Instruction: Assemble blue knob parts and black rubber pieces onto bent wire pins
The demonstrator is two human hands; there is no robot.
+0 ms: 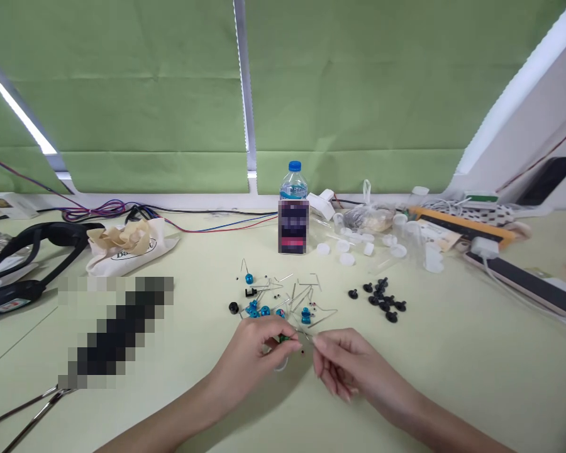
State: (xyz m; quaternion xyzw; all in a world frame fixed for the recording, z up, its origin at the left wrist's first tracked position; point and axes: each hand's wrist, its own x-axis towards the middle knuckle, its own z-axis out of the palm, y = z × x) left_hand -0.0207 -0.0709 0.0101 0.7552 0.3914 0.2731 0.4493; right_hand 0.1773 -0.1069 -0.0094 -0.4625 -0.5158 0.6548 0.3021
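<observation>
My left hand (263,349) is closed in a pinch on a small green part (283,338), mostly hidden by the fingers. Between finger and thumb of my right hand (351,362) is a thin metal rod (306,336), whose far end reaches toward the green part; whether they touch I cannot tell. Just beyond the hands lie several small blue metal parts (305,314), thin bent wires (314,282) and a black cylinder (234,307). A clear round lid or cap (280,363) shows partly beneath my left hand.
Several black knob-like pieces (384,302) lie to the right. Behind them are clear tubes and white caps (346,258). A water bottle (294,179) and an upright phone-like screen (293,228) stand at the back. On the left are a cloth pouch (136,255) and a black strap frame (61,234).
</observation>
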